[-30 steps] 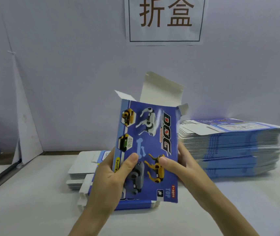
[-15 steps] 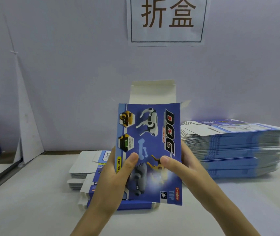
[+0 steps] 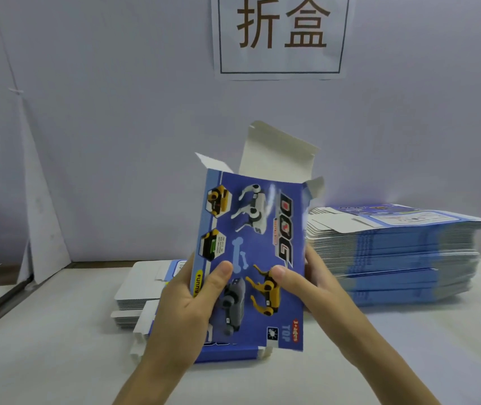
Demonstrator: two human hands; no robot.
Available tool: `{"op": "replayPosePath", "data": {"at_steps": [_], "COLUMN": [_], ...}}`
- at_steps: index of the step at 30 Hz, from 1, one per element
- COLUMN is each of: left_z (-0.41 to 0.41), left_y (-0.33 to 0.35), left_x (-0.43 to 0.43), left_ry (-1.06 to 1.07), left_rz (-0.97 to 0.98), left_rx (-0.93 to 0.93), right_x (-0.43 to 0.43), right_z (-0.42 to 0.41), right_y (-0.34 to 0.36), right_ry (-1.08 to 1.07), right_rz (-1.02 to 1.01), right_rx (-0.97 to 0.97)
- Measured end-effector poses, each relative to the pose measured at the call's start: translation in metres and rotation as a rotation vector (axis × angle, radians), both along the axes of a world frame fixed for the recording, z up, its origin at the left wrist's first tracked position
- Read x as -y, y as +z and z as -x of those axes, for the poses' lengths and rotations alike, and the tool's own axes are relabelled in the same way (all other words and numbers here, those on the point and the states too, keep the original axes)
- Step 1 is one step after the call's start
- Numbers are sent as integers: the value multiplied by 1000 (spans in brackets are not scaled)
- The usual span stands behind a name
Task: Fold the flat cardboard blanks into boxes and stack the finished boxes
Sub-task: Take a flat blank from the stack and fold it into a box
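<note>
My left grip (image 3: 192, 299) and right grip (image 3: 312, 285) clamp the DOG box (image 3: 262, 229); it's squared open again, top flap (image 3: 277, 153) untucked.

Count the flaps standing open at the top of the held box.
3 on the box: the left flap at its left corner, the big flap at the back, the right flap at its right corner. Others may be hidden.

A paper sign (image 3: 281, 36) with two large brown characters in a thin frame hangs on the pale wall (image 3: 116, 83). At left a white triangular sheet (image 3: 43, 229) leans against it, beside the white bench (image 3: 43, 361).
</note>
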State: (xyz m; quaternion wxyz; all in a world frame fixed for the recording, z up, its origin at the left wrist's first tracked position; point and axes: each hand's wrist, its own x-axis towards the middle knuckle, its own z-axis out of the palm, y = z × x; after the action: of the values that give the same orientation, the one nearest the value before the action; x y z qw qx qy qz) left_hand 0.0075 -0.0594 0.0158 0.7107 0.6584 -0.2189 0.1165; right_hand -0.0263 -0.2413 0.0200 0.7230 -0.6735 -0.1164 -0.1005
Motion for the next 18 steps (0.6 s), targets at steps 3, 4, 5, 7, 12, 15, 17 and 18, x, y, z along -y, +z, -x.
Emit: {"op": "replayPosePath", "data": {"at_steps": [3, 4, 5, 7, 12, 15, 17, 18], "left_z": [-3, -4, -4, -3, 0, 0, 2, 2], "left_y": [3, 2, 1, -1, -8, -5, -4, -3], "left_x": [-3, -5, -5, -2, 7, 7, 6, 5], "left_ry": [-30, -36, -47, -72, -35, -25, 0, 15], "left_rz": [18, 23, 23, 3, -3, -12, 0, 2], "left_rx": [-20, -25, -31, -57, -82, -105, -62, -36], "right_x": [-1, -2, -3, -4, -2, -3, -5, -6], "right_z": [4, 5, 5, 6, 6, 4, 0, -1], "right_y": [2, 3, 2, 2, 4, 2, -1, -2], "right_ry": [42, 57, 64, 53, 17, 37, 27, 20], "right_rz": [46, 54, 56, 57, 56, -16, -48, -64], "right_rx": [40, 53, 65, 81, 104, 82, 82, 72]}}
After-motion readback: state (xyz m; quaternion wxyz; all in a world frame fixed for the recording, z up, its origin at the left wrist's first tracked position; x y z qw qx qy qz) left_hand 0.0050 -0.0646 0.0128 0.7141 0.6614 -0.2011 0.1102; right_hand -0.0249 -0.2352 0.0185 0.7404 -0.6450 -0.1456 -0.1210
